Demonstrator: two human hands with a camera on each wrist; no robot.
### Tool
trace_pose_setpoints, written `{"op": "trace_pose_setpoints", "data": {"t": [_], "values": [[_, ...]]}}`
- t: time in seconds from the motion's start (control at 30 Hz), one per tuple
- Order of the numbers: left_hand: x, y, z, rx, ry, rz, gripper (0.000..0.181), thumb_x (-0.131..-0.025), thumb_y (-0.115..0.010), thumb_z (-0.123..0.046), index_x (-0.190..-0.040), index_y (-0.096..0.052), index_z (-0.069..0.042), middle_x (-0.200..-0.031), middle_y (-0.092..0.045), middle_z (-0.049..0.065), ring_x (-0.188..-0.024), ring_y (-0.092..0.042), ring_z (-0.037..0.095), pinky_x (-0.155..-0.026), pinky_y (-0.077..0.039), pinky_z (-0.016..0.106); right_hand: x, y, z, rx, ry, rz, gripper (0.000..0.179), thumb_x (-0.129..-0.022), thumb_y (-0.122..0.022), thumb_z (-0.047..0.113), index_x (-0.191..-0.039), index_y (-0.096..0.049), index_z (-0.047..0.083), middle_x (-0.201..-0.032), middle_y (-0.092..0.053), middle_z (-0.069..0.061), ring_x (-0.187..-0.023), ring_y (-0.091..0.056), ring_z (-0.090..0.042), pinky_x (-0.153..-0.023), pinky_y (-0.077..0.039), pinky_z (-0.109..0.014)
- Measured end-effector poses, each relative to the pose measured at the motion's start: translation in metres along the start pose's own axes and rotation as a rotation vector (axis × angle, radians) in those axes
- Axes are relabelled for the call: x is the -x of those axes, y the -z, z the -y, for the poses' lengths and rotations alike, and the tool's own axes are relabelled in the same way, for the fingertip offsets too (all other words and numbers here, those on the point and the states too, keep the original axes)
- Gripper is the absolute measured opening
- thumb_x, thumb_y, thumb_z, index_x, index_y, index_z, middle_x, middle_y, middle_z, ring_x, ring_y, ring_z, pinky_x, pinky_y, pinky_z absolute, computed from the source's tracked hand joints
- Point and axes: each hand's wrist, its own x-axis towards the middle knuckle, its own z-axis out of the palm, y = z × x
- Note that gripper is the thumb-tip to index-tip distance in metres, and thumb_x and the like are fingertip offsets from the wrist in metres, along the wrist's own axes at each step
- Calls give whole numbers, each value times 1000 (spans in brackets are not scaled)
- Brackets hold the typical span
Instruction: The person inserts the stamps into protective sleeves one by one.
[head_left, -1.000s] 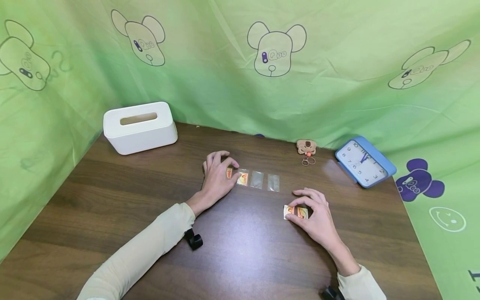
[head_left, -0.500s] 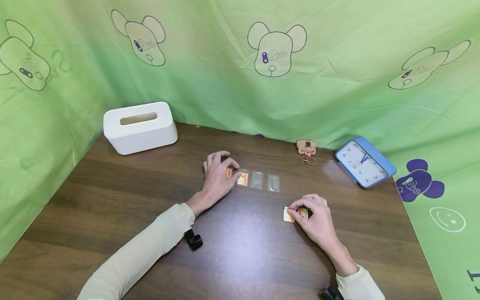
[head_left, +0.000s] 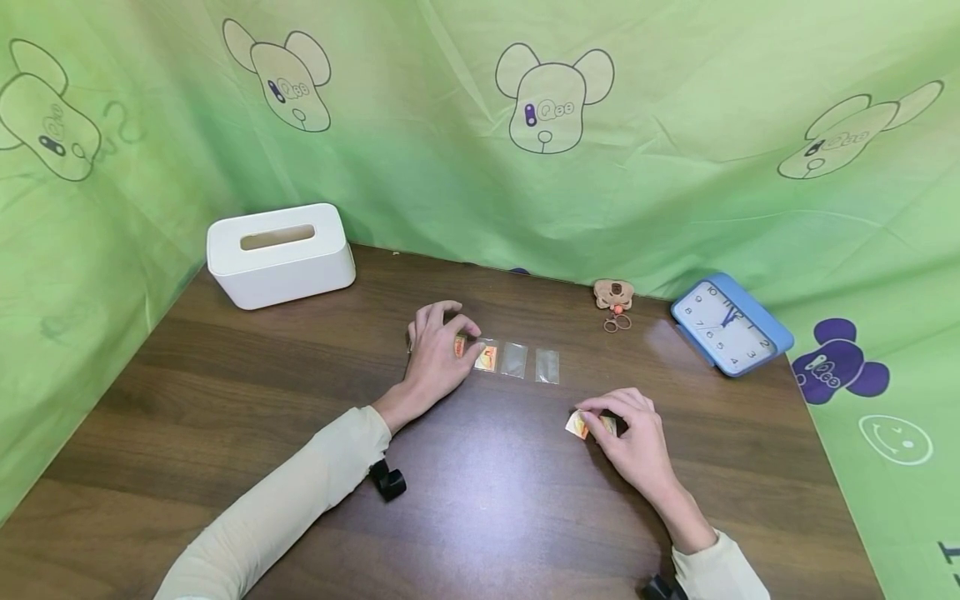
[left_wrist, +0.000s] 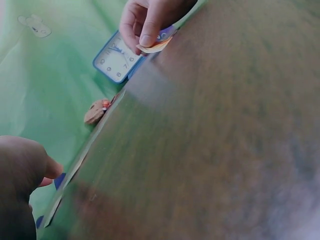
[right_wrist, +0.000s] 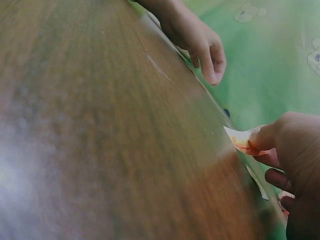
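Reaching over the table [head_left: 480, 533] from its near side with both arms, in cream sleeves [head_left: 300, 487], forearms slanting in toward the middle. Pinching a small printed card [head_left: 579, 424] with the right hand [head_left: 628, 433], thumb pressed toward the bent forefinger, fingertips aimed at the table's left edge, wrist angled up from the near right. Held right of the table's middle, well in from the right edge, with the free end bent upward, as seen in the right wrist view too; with a second card [head_left: 612, 425] partly showing past the fingers.

Arching the left hand [head_left: 435, 350] nearer the back edge, fingers loosely bent, thumb and forefinger apart, with nothing visibly gripped; hard to tell whether pressing on anything. Set partly beneath, a filled pouch [head_left: 460, 347]; by the thumb tip, another filled pouch [head_left: 487, 358]; then, toward the right edge, two clear pouches [head_left: 514, 360].

Along the back edge: at the left corner, a white tissue box [head_left: 281, 258]; near the right corner, a keychain [head_left: 613, 294] and a blue clock [head_left: 731, 325].
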Motion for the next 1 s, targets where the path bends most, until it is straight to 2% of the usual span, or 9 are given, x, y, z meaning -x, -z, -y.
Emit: {"op": "trace_pose_setpoints", "data": {"t": [0.17,0.4,0.7,0.87,1.0], "values": [[-1,0,-2,3,1,11,16,-94,-89,-22,-103,-80,-13,-152,-58,17,-145,-41,44,-115,-32,62,0,1,0,-10,-14,1,27,-83,-90,-8,-97,-85,14,-83,-76,9,-87,-63,-16,-91,-35,-21],[-2,-4,-6,-7,-30,43,20,-93,-91,-26,-106,-81,-15,-153,-57,17,-146,-41,44,-113,-34,61,1,1,2,-57,-79,-8,22,-86,-88,-5,-96,-85,14,-83,-74,7,-85,-64,-15,-92,-35,-20],[-4,-8,-10,-30,-48,121,31,-91,-94,-32,-116,-83,-18,-158,-52,18,-149,-37,43,-115,-34,60,1,-4,17,-124,-143,-86,27,-81,-90,-11,-92,-85,13,-87,-78,-2,-91,-63,-7,-94,-37,-19],[-3,-11,-13,-56,-43,166,37,-91,-93,-38,-122,-83,-21,-163,-48,19,-153,-33,43,-115,-34,61,3,-9,21,-145,-175,-113,25,-79,-88,-16,-90,-82,6,-83,-76,-8,-89,-60,-8,-90,-39,-19],[-4,-14,-14,-65,-54,183,41,-91,-93,-39,-127,-83,-21,-166,-46,20,-157,-31,44,-117,-34,62,4,-12,25,-183,-202,-110,27,-79,-87,-18,-88,-81,6,-82,-74,-8,-89,-58,-10,-88,-40,-24]]}}
